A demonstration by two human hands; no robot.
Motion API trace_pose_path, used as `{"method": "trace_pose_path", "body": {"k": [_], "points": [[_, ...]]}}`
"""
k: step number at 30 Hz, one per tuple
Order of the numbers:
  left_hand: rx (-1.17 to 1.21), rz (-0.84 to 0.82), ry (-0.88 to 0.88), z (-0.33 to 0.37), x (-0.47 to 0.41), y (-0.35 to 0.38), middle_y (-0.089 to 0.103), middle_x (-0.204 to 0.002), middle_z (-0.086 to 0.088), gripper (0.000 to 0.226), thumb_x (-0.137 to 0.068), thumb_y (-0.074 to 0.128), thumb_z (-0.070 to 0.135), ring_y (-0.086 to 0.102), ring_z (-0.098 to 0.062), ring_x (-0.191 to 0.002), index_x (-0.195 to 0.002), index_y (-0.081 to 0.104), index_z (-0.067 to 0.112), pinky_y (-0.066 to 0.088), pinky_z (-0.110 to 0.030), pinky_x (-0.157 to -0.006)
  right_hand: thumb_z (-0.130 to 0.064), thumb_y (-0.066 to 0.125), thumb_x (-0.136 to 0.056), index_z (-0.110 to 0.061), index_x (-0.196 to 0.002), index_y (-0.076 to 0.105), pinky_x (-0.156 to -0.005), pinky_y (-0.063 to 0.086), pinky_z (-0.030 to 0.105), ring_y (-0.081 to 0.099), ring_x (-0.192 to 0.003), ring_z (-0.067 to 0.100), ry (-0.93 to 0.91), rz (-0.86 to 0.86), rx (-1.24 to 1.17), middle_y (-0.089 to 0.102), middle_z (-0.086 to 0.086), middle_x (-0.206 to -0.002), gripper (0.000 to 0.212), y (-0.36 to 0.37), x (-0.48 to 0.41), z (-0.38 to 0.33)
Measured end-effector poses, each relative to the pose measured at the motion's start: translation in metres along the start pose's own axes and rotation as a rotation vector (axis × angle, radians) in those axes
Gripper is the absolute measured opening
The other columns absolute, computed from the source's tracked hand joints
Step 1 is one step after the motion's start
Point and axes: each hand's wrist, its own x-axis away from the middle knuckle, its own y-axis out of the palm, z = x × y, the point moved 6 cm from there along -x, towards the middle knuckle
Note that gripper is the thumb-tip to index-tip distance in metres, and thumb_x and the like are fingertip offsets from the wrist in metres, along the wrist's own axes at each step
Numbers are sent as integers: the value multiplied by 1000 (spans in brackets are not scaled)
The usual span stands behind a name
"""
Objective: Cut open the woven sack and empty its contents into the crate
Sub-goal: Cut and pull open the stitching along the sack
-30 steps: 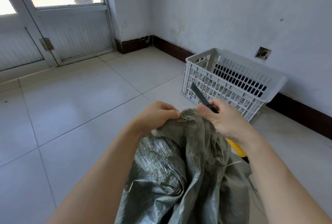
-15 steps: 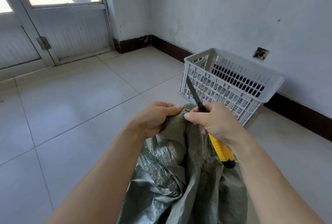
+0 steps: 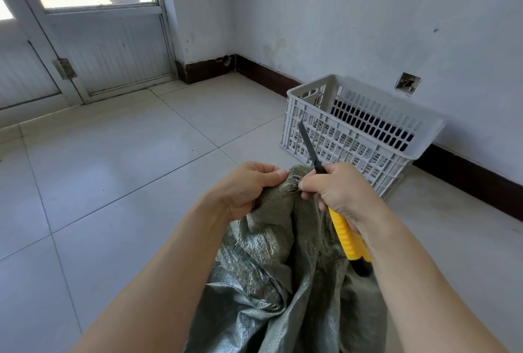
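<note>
Sack (image 3: 283,282) sits right in front of me, between my forearms. Its top is gathered up at hand height and its lower part runs out of view at the bottom. Left grip (image 3: 249,185) is clamped on the bunched neck, fingers curled into the weave just below the frayed edge. Right grip (image 3: 339,191) is wrapped round the yellow handle of the knife (image 3: 346,236), forefinger tip against the frayed threads, and the blade (image 3: 308,143) points up and away from me toward the crate (image 3: 365,92). The crate stands on the floor (image 3: 113,169) beyond the sack, near it but not touching, with its back to the wall.

Handling, my guess: woven plastic cloth, soft and crinkly and a bit slick. It folds rather than stands, so it has to be pulled taut or the blade will just push it around. The edge frays, so loose threads may snag. The upper part hangs slack and looks empty; the contents are hidden, so I cannot tell the weight. Best hold is the bunched neck — tight, close under the edge, left fingers out of the blade's line. For tipping I'd take the bottom corners. The crate looks light and stiff and may slide on the tile.
</note>
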Motion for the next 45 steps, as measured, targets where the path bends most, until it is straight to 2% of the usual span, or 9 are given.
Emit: {"method": "trace_pose_path", "body": {"k": [11, 16, 20, 27, 31, 34, 37, 40, 45], "points": [[20, 58, -12, 2, 0, -15, 67, -81, -16, 24, -87, 61, 19, 66, -24, -72, -92, 65, -4, 59, -34, -71, -9, 65, -82, -1, -80, 62, -41, 35, 19, 41, -39, 11, 17, 131, -194, 59, 6, -65, 9, -24, -8, 8], [-78, -67, 10, 3, 0, -2, 62, -59, -3, 14, -84, 61, 0, 59, -11, -51, -72, 60, 6, 53, -20, -52, -2, 65, -82, -17, -106, 65, -41, 40, 16, 47, -40, -1, -139, -13, -136, 63, -4, -91, 29, 4, -7, -4], [-142, -92, 22, 3, 1, -10, 65, -69, -6, 10, -84, 59, -4, 62, -16, -63, -81, 65, 4, 56, -25, -64, -5, 70, -81, -9, -74, 61, -39, 36, 19, 42, -34, 6, -60, -76, -91, 54, 2, -59, 12, 6, -12, 2], [-403, -125, -4, 3, 0, -11, 68, -76, -10, 23, -78, 58, -12, 64, -20, -68, -84, 70, 7, 57, -32, -72, 4, 69, -76, -5, -67, 61, -38, 34, 18, 40, -33, 9, 29, -58, -250, 54, 8, -59, 15, 2, -18, 14], [-233, -274, 2, 4, 8, -7, 67, -66, -6, 11, -72, 61, -2, 65, -14, -58, -75, 68, 6, 56, -25, -59, 14, 51, -75, -10, -86, 69, -43, 36, 20, 44, -45, 12, -56, -88, -133, 64, 7, -82, 32, -8, -18, 9], [-188, -319, 35, 10, 13, -8, 65, -59, -3, 14, -76, 63, 12, 63, -13, -52, -64, 70, 11, 54, -23, -56, 11, 49, -75, -21, -106, 68, -51, 40, 15, 59, -78, 7, -120, -202, 43, 64, -10, -108, 49, 1, -17, 10], [-171, -340, 67, 17, 17, -13, 63, -52, -1, 13, -68, 70, 14, 60, -12, -46, -55, 67, 13, 52, -20, -51, 4, 57, -77, -15, -98, 65, -69, 48, 14, 58, -96, 1, -112, -308, 113, 60, -18, -116, 29, 20, -18, 17], [-201, -242, 52, 18, 20, -37, 59, -52, -3, 19, -61, 74, 24, 56, -15, -47, -52, 62, 11, 49, -22, -51, -3, 67, -74, -11, -82, 58, -69, 45, 28, 56, -75, 13, -92, -291, 232, 60, -4, -81, 15, 17, -23, 24], [-617, 111, -11, 18, 20, -85, 48, -55, -1, 31, -74, 75, 18, 45, -13, -53, -55, 52, 14, 38, -22, -54, -13, 73, -77, -12, -69, 55, -51, 38, 26, 52, -65, 20, 0, -167, 546, 53, 2, -68, 19, -12, -25, 37]]}}
